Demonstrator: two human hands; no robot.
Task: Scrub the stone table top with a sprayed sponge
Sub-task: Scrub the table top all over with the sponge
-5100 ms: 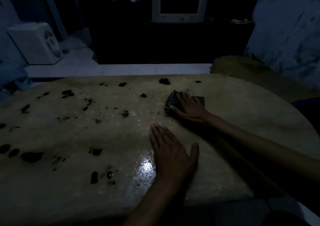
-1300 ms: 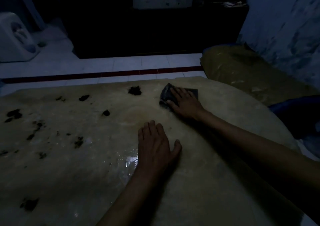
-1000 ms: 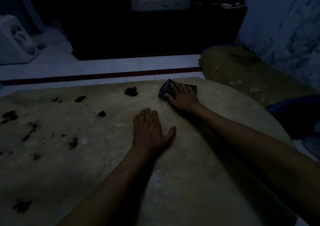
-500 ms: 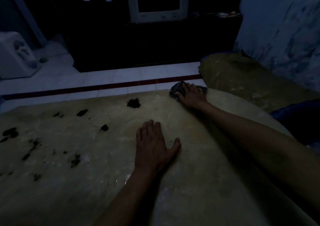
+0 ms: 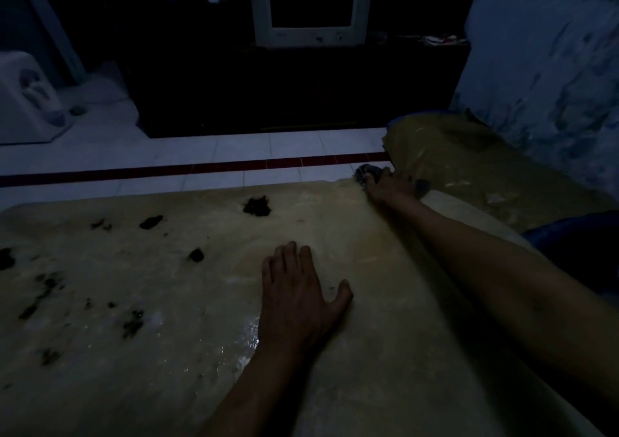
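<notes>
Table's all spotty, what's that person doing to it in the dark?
A person is scrubbing the stone table. Their right hand presses a dark sponge against the far edge of the table top, with that arm stretched right out. Their left hand lies flat on the table nearer to them, fingers spread, holding nothing. The stone beside that hand shines wet. Dark spots are scattered over the left side, away from the sponge.

Sponge now at far table edge
</notes>
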